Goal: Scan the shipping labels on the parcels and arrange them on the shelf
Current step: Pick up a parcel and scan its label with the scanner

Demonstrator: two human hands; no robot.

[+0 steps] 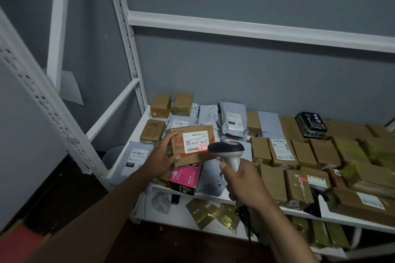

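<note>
Head view shows the left hand gripping a small cardboard box by its left end, fingers over the top edge and thumb under the lower edge, lifted just above the shelf with its white label turned up toward the camera. The right hand is wrapped round the handle of a scanner, whose head sits just beside the box's right end; a red line of light falls across the barcode at the bottom of the label. The box looks light and stiff, judging by how easily one hand carries it from an end, and its taped cardboard faces should give a sure grip; holding it by the short end keeps fingers off the label. A pink box lies directly beneath the held one, with grey mailing bags behind and to the left, soft and likely to slide or sag if stacked on. Rows of brown boxes crowd the right of the shelf, and a black packet rests on some at the back. Free room to set the box down looks scarce; the bare strip of shelf near the left upright seems the likeliest spot, though neighbours may need nudging aside.
</note>
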